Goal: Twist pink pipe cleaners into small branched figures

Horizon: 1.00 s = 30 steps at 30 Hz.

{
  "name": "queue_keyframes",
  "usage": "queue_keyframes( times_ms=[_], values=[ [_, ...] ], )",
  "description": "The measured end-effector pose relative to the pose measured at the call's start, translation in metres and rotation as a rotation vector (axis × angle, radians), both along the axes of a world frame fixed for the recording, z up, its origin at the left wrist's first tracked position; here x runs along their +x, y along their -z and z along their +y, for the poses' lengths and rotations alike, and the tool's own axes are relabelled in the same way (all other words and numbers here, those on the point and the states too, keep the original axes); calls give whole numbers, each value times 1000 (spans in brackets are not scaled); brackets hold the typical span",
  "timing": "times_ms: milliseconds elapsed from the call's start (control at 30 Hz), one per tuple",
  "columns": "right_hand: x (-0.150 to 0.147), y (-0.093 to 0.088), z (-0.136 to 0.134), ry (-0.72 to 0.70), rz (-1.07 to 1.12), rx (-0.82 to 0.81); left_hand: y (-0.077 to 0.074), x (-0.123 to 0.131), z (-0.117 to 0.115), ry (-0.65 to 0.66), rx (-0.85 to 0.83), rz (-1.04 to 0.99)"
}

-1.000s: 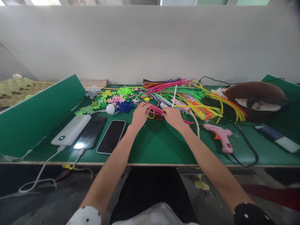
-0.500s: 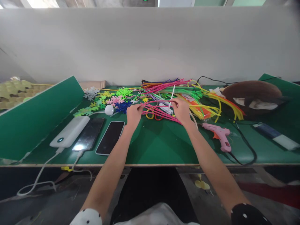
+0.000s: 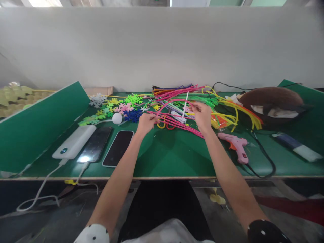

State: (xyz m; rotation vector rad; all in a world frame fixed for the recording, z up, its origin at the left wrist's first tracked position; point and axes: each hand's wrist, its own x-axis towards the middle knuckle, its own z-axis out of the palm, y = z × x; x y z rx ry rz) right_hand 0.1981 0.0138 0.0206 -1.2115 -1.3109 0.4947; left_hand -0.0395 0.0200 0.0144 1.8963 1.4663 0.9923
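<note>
Farther from my left hand (image 3: pixel 146 124), my right hand (image 3: pixel 203 116) had moved; both pinched one pink pipe cleaner (image 3: pixel 174 100), arched between them.

And here's the outfit: two sleeves that don't match! The left sleeve (image 3: pixel 92 233) is white, sprinkled with small black dots; over on the right sleeve (image 3: pixel 265 232) it's the reverse, black with white dots. Both stop around the elbow, leaving forearms bare right down to the left hand (image 3: pixel 146 123) and the right hand (image 3: pixel 201 114), bare as well. Down at the bottom edge, there's the top's front (image 3: pixel 172 233), pale whitish-grey and softly creased, and below the waist, plain black clothing (image 3: pixel 162 202).
</note>
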Motion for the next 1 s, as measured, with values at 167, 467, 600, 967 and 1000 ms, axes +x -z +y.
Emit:
queue_keyframes(
  times_ms=[167,467,600,967,1000],
  values=[
    [-25,-6,-13,-453,416,-229,-7,13,-13,242,-210,-181],
    [-50,2,-24,-628,448,-299,-4,21,-15,318,-259,-358],
    [-52,7,-22,-632,467,-294,-3,21,-14,298,-261,-375],
    [-56,12,-20,-567,434,-302,6,22,-10,338,-237,-279],
    [-56,13,-20,-562,420,-300,7,22,-10,350,-241,-277]
  ],
)
